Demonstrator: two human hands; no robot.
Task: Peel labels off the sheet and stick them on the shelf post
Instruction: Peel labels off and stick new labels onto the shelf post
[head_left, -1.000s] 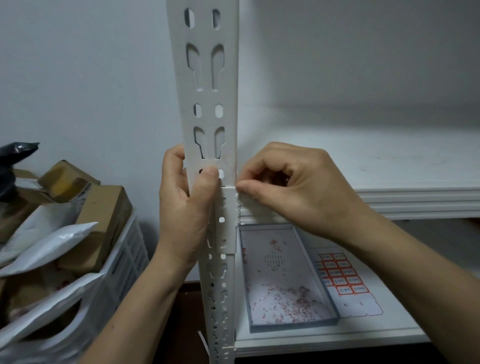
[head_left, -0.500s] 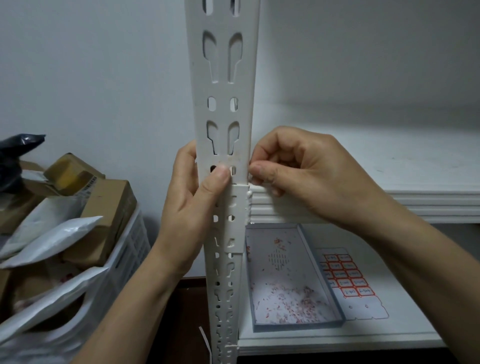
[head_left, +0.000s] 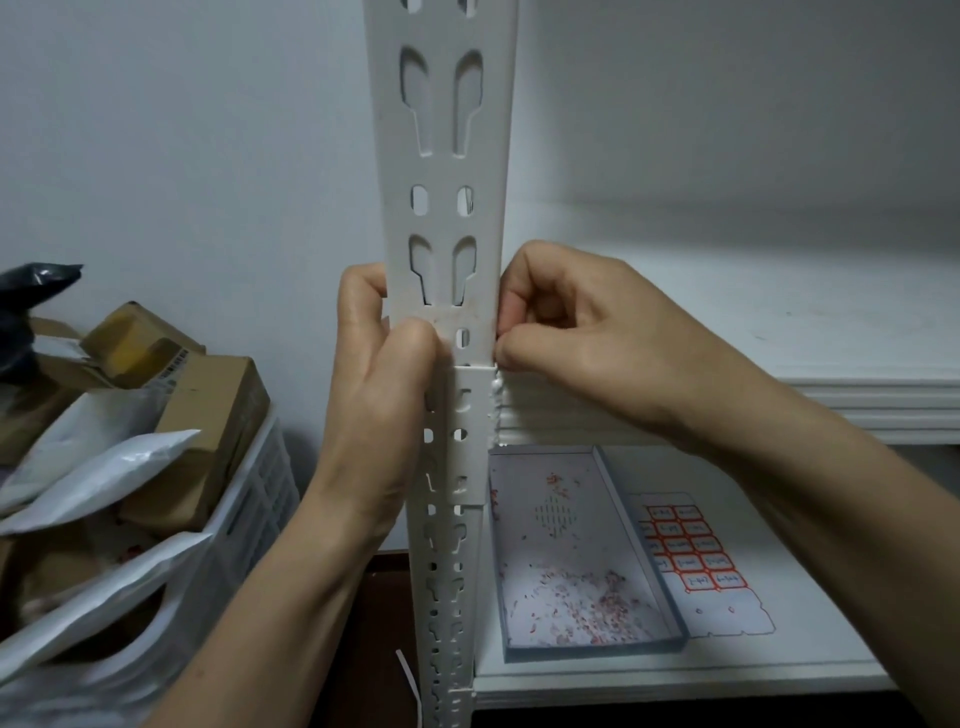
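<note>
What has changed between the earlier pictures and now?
Hardly anything: only the view shifted. The left hand still grips the shelf post, thumb on its front; the right hand still pinches at its right edge. The label sheet has not moved.

The white lower shelf (head_left: 805, 670) carries two things near its left edge. A shallow grey-walled tray (head_left: 592, 653) lies lengthwise from the back towards the front edge, its floor strewn with small red and pink scraps (head_left: 587, 597). Just beside it on the right lies the label sheet (head_left: 696, 561), flat, with red-bordered labels in two columns and a blank white strip nearest the front edge. Above it runs the white upper shelf (head_left: 779, 322).
</note>
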